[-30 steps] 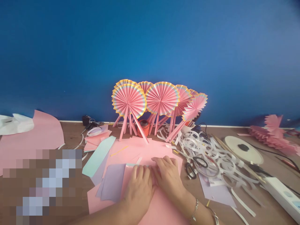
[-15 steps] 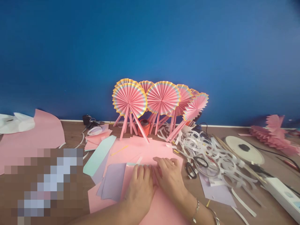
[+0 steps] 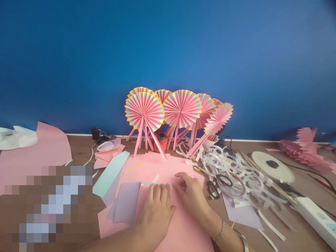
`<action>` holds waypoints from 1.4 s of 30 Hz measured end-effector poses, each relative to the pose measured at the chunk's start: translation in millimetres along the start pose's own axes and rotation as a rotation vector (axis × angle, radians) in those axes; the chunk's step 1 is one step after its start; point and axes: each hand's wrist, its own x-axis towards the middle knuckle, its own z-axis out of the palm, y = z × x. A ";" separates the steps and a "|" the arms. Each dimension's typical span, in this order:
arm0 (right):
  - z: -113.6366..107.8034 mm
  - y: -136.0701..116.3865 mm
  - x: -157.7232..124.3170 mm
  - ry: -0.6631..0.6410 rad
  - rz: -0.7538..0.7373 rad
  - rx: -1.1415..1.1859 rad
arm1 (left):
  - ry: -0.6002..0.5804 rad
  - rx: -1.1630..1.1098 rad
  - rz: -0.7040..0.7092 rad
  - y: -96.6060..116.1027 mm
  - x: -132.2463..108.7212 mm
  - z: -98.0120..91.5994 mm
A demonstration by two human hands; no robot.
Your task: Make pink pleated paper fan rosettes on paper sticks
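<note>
My left hand (image 3: 157,210) lies palm down on a sheet of pink paper (image 3: 178,227), its fingers stretched toward the sheet's far edge. A pale blue-green strip (image 3: 146,183) shows along that edge. On the paper's right side is my right hand (image 3: 191,192), fingers bent and apart, the tips by the far edge with nothing visible held in them. Lilac sheets (image 3: 127,203) sit just left of my left hand. Beyond both hands, more pink paper (image 3: 168,164) is spread out, with a small white strip (image 3: 155,178) on it.
Several pleated pink paper fans (image 3: 144,108) stand on paper legs against the blue wall (image 3: 168,45). To the right are curled white strips (image 3: 241,171), scissors (image 3: 214,189), a cream disc (image 3: 273,167) and a power strip (image 3: 315,217). A mint sheet (image 3: 111,175) lies left. One patch is pixelated.
My right hand has shifted slightly right, away from my left hand, with its index finger lifting. My left hand stays pressed on the pink paper.
</note>
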 end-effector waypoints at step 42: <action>4.8 -6.6 -18.5 0.113 -0.558 -0.514 | -0.217 -0.470 -0.055 -22.8 -4.6 -5.3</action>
